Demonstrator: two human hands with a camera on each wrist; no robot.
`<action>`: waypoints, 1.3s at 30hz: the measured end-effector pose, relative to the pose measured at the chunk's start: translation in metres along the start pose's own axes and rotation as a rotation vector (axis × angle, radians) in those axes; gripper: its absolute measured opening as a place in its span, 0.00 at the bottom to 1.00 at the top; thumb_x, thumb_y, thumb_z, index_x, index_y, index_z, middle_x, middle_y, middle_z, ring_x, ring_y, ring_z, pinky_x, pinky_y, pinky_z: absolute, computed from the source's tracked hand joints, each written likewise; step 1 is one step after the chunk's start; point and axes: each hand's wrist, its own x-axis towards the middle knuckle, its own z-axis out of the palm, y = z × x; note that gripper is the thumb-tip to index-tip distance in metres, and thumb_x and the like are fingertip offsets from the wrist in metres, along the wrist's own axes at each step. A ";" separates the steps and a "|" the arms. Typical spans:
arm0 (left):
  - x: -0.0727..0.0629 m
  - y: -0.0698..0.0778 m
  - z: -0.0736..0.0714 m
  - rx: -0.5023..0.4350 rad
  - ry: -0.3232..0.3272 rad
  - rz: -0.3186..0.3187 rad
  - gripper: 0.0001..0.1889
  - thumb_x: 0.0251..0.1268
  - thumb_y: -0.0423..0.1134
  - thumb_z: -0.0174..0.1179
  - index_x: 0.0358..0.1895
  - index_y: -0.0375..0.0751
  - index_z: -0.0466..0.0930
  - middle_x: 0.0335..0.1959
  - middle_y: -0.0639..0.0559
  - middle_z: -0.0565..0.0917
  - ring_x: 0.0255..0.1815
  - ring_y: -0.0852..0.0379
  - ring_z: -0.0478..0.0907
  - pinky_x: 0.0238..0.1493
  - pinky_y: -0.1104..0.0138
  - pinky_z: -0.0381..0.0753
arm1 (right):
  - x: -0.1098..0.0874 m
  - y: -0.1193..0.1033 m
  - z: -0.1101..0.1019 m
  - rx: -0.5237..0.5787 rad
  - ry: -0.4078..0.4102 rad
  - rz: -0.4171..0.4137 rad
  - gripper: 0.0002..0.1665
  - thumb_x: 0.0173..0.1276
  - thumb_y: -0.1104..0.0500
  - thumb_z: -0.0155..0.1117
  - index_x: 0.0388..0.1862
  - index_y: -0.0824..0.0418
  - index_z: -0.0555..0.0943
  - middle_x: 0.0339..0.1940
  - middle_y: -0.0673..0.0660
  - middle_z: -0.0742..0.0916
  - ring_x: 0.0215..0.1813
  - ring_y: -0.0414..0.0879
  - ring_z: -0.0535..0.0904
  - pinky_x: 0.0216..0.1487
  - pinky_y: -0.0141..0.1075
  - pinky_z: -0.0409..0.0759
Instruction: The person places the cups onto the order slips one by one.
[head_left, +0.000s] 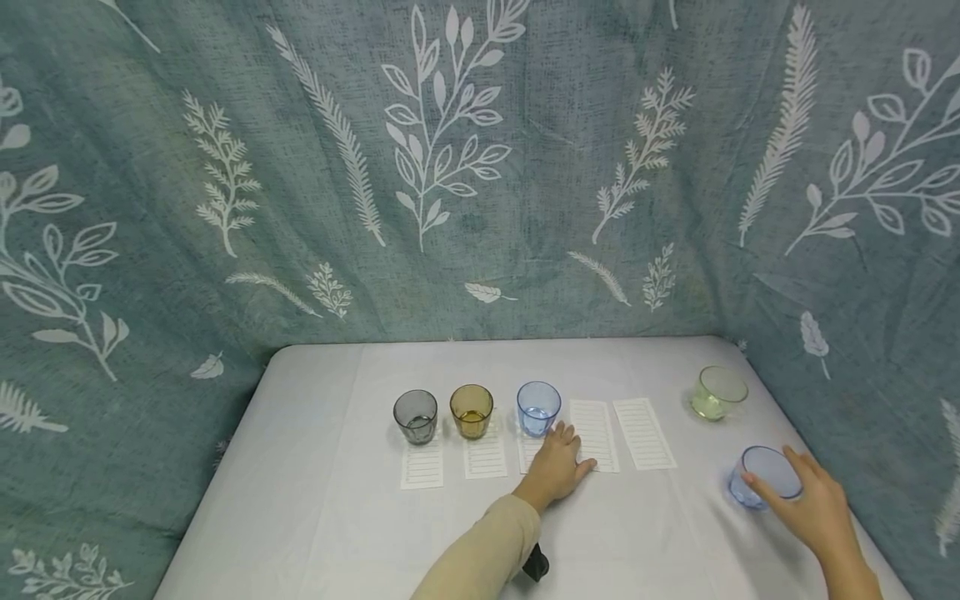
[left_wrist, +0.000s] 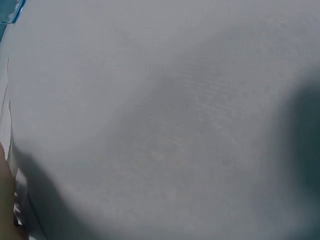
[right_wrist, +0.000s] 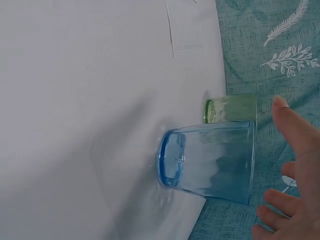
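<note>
At the right side of the table, a light blue glass (head_left: 742, 487) stands upright. My right hand (head_left: 813, 504) is beside its rim, thumb and fingers spread. In the right wrist view a gap shows between these fingers (right_wrist: 285, 202) and the blue glass (right_wrist: 215, 165). Near the middle, my left hand (head_left: 557, 467) rests over the printed cards with its fingers extended, close to a second blue glass (head_left: 538, 408). The left wrist view catches only a sliver of that hand (left_wrist: 7, 200) at its edge.
A grey glass (head_left: 416, 417) and an amber glass (head_left: 472, 412) stand left of the middle, each at the top of a printed card. Two more cards (head_left: 645, 435) lie right of the middle blue glass. A green glass (head_left: 717, 393) stands at the back right. Patterned cloth (head_left: 525, 208) hangs behind.
</note>
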 end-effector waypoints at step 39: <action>-0.001 -0.008 -0.003 -0.008 -0.056 0.029 0.30 0.63 0.58 0.55 0.61 0.40 0.73 0.66 0.51 0.70 0.71 0.54 0.60 0.71 0.66 0.58 | 0.004 -0.003 0.021 0.176 -0.033 0.413 0.60 0.53 0.44 0.71 0.70 0.77 0.52 0.63 0.80 0.67 0.65 0.74 0.60 0.64 0.63 0.59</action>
